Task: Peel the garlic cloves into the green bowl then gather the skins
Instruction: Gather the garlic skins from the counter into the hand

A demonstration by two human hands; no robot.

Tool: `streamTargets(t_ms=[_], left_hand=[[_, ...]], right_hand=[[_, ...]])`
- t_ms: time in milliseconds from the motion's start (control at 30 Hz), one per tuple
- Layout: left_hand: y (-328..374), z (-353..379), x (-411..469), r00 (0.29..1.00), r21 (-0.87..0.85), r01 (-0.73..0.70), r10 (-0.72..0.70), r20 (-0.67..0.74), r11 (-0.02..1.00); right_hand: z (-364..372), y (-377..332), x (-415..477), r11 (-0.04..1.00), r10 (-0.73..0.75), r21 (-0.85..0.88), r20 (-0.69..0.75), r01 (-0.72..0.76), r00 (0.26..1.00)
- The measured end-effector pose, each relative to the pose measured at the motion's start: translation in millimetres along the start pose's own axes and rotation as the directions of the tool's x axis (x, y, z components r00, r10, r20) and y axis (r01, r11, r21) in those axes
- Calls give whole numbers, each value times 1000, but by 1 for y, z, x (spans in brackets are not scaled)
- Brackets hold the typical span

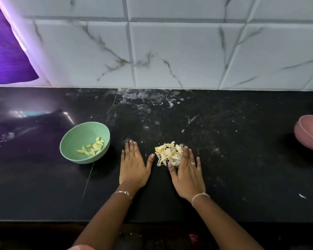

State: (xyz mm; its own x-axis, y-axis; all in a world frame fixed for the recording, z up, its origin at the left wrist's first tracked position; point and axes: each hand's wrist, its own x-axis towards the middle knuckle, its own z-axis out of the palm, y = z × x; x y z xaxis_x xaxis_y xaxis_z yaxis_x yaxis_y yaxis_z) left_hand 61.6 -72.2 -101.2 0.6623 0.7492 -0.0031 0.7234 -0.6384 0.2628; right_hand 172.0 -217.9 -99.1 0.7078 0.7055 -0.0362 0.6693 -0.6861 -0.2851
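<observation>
A green bowl (74, 139) sits on the black counter at the left, with several peeled garlic cloves (92, 148) inside. A small heap of pale garlic skins (167, 153) lies in the middle of the counter. My right hand (187, 173) lies flat with straight fingers, touching the right side of the heap. My left hand (133, 166) rests flat on the counter, a short gap left of the skins, thumb spread toward them.
A pink bowl (310, 133) tilts at the right edge of view. The black counter (242, 159) carries small white flecks and smears near the tiled wall (170, 51). A purple cloth (5, 47) hangs at the top left.
</observation>
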Motion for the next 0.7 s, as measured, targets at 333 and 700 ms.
streamTargets(t_ms=[333, 700], left_hand=[[22, 0, 18, 939, 9, -314, 309, 148, 949], [32, 1, 54, 932, -82, -334, 342, 122, 939]], right_hand=[[-25, 56, 91, 988, -43, 151, 34, 37, 998], [-29, 53, 82, 864, -344, 425, 107, 270, 933]])
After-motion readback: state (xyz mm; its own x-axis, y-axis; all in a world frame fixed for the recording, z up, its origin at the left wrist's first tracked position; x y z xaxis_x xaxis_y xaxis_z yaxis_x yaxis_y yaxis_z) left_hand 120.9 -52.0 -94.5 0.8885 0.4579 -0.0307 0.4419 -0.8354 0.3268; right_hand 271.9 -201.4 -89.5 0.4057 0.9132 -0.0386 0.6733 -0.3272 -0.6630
